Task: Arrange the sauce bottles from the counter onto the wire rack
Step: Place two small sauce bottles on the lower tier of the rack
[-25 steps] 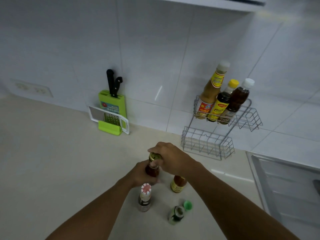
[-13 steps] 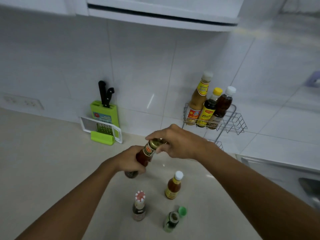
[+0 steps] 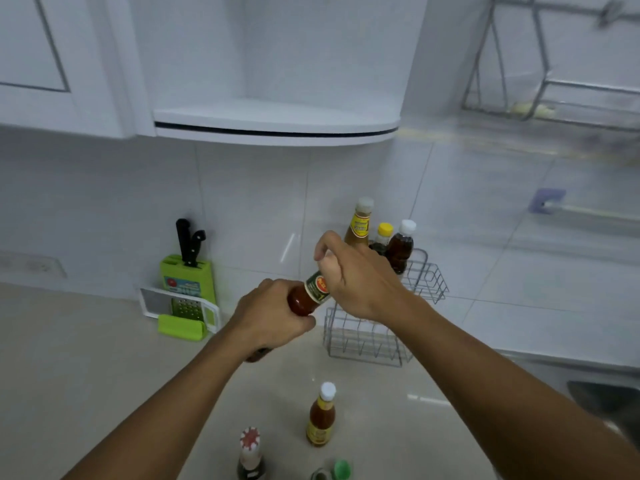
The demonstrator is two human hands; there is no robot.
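Note:
A dark red sauce bottle is held tilted in the air in front of the wire rack. My left hand grips its body and my right hand is closed over its cap and neck. The rack's upper tier holds a tall brown bottle, a yellow-capped bottle and a white-capped dark bottle. Its lower tier holds nothing. On the counter stand an orange sauce bottle with a white cap, a bottle with a red-and-white cap and a green-capped bottle at the bottom edge.
A green knife block with a grater stands against the tiled wall to the left. A white cabinet shelf hangs overhead. A sink lies to the right, with a wall dish rack above it.
Both hands have lifted the dark red bottle higher and nearer the rack. The view has tilted upward, so the counter bottles now sit lower in frame.

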